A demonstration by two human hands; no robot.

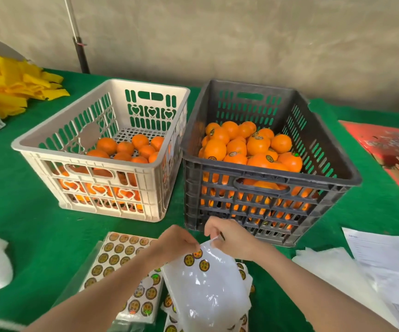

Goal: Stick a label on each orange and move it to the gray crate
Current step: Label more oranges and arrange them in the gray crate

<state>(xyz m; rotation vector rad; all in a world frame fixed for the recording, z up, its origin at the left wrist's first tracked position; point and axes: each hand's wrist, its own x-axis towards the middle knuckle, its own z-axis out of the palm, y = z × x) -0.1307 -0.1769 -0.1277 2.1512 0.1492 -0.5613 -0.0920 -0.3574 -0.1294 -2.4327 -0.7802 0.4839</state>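
At lower centre, both hands pinch the top edge of a glossy backing sheet bearing three round labels: the left hand beside a label, the right hand at the corner. Full label sheets lie beneath. Beyond, unlabelled oranges sit in the white crate at centre left, and labelled oranges fill the gray crate at centre right.

The left forearm and right forearm are shown bare along their whole visible length; the left hand and right hand are likewise uncovered.
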